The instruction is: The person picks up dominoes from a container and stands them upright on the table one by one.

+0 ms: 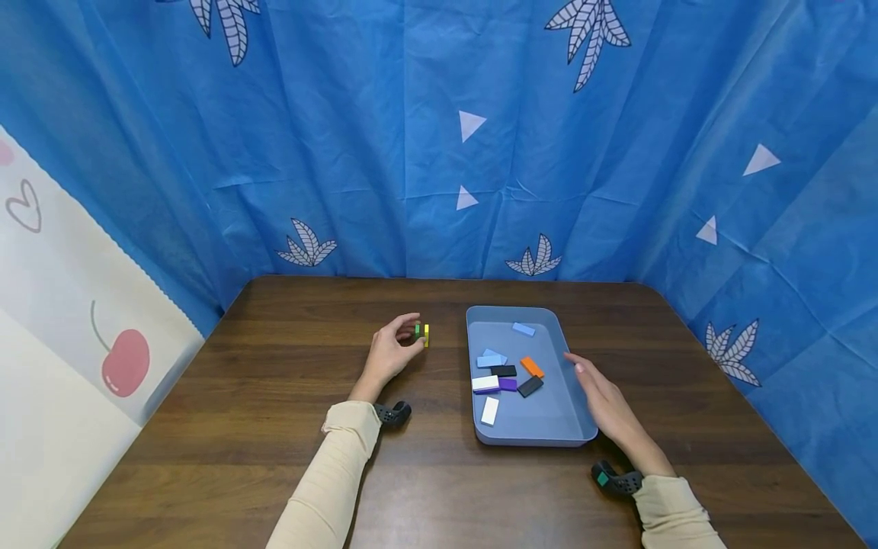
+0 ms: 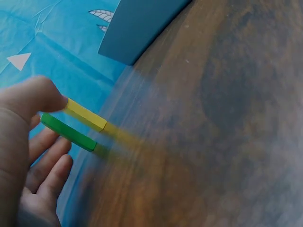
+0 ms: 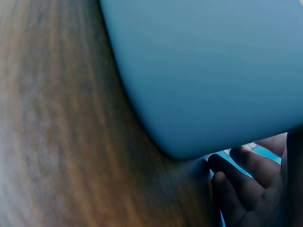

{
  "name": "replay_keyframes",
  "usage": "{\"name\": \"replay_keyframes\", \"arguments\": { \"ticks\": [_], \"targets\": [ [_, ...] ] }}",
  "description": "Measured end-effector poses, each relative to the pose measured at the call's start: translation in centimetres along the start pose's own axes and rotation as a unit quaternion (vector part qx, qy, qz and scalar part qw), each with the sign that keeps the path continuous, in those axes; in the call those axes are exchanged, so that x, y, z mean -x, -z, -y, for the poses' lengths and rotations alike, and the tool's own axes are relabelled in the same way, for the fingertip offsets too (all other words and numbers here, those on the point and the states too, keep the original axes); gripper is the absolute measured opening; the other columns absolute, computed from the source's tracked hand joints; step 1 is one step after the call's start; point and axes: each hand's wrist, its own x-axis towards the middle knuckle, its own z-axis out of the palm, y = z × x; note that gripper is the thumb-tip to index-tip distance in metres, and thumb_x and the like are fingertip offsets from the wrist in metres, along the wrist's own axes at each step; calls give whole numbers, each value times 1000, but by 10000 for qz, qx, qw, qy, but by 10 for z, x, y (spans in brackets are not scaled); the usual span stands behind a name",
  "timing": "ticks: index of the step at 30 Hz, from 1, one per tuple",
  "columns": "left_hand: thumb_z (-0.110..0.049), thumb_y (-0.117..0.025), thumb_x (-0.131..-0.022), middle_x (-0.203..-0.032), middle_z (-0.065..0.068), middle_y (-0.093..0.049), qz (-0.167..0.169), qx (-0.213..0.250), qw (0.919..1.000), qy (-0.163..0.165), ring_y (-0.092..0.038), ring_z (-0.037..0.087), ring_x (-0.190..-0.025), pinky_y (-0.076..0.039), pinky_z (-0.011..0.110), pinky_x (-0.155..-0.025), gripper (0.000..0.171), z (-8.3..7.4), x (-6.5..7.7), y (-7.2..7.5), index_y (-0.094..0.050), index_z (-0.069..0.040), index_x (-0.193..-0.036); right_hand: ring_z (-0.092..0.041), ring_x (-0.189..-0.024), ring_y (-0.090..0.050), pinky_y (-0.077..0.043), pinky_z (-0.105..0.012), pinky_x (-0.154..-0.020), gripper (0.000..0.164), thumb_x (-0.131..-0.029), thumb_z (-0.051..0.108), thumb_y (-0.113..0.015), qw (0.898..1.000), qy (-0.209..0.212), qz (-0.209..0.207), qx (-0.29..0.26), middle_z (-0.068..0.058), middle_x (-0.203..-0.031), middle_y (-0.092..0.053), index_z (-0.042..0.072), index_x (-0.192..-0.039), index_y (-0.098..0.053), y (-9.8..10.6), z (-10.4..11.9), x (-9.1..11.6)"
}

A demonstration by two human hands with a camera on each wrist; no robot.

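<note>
My left hand (image 1: 392, 347) is at a green block (image 1: 417, 330) and a yellow block (image 2: 87, 116), two thin domino-like pieces standing upright side by side on the table. In the left wrist view the thumb tip is right at the top of the yellow block. The index finger reaches over the blocks in the head view, its tip apart from the yellow one. The other fingers curve loosely behind the green block. Fingers extended, my right hand (image 1: 607, 400) lies along the right wall of the blue-grey tray (image 1: 559, 412), fingertips at its rim.
Several loose domino-like blocks lie in the tray, among them an orange block (image 1: 531, 367), a white block (image 1: 490, 411) and a light blue block (image 1: 523, 329). A blue curtain (image 1: 425, 137) hangs behind the wooden table (image 1: 274, 366).
</note>
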Motion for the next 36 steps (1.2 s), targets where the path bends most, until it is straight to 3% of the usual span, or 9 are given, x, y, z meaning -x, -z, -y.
{"name": "replay_keyframes", "arguments": {
  "ticks": [8,15,21,28,36],
  "targets": [
    [-5,-79,-88,-125,24,-68,-214,174,9995,-158,-67,37,-114,-53,49,-103,49,-2,-4,1,-64,3,-133,-51,-149,-28,-25,-72,-116,62,-113,46,-20,10000,-56,-17,1,-25,-165,-28,8,-160,-32,1,2,0],
    [-9,-78,-89,-125,23,-68,-485,141,9984,-245,-65,33,-117,-52,46,-105,45,-9,-5,2,-66,-4,-133,-51,-149,-28,-25,-72,-116,63,-113,47,-19,10000,-55,-22,1,-26,-165,-28,7,-161,-31,1,3,0],
    [-11,-78,-90,-121,15,-71,-676,-48,9961,-558,-67,31,-115,-52,44,-103,42,-17,-7,-3,-68,-5,-130,-51,-149,-28,-25,-72,-116,64,-113,49,-19,10000,-85,-15,-26,-25,-165,-28,8,-161,-31,0,2,0],
    [-12,-77,-91,-123,12,-69,-520,-51,9942,-943,-66,30,-114,-53,53,-99,40,-37,-5,-12,-69,-7,-129,-51,-149,-28,-25,-71,-116,63,-113,47,-20,10000,-48,-48,-21,-25,-165,-29,8,-160,-32,-1,1,3],
    [-8,-76,-89,-119,15,-70,-237,-44,9896,-1418,-67,29,-110,-54,52,-97,38,-56,-2,-30,-69,-4,-126,-51,-149,-29,-25,-71,-116,61,-113,45,-21,10000,-40,-51,-12,-26,-164,-30,7,-160,-33,1,3,1]
  ]
}}
